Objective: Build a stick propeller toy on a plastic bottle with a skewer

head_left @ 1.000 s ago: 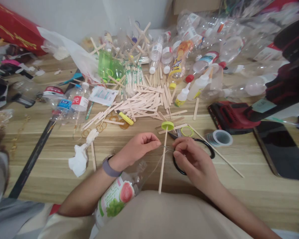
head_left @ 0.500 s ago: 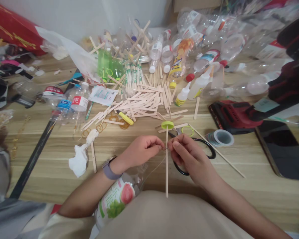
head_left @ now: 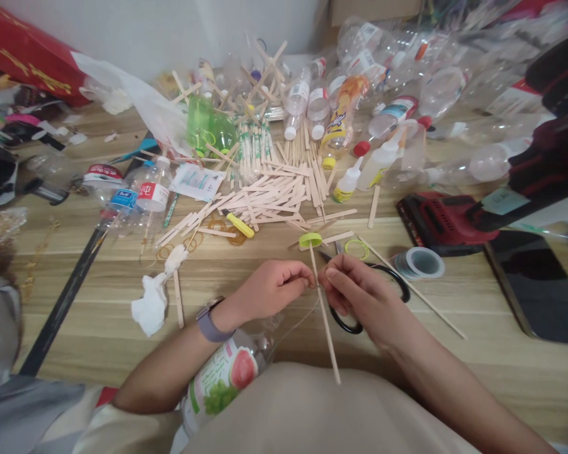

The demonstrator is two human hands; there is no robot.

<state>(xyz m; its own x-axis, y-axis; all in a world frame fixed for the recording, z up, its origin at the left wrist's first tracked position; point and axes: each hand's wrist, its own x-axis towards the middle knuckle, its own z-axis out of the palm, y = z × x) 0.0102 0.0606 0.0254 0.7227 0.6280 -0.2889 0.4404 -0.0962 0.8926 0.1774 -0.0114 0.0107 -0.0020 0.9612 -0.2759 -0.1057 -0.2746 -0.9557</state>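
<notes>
A thin wooden stick (head_left: 327, 328) slants between my hands, with a yellow-green bottle cap (head_left: 310, 240) at its far end. My left hand (head_left: 284, 282) is closed in a pinch close against the stick's left side. Opposite it, my right hand (head_left: 357, 287) pinches at the same spot. Between the fingertips a thin thread (head_left: 297, 323) meets the stick, its loose length trailing down left toward a plastic bottle (head_left: 224, 372) under my left forearm. Black-handled scissors (head_left: 402, 284) lie beneath my right hand, partly hidden by it.
Right of my hands are a spool (head_left: 419, 262), a red and black power tool (head_left: 447, 224) and a phone (head_left: 539, 284). Ahead lie a heap of craft sticks (head_left: 269, 195), a yellow cutter (head_left: 239, 224), glue bottles (head_left: 348, 183) and many plastic bottles. Another person's sleeve (head_left: 0, 321) shows at left.
The stick has tilted: its capped end has swung left and its near end right. Both hands stay in nearly the same place, still pinched at the stick.
</notes>
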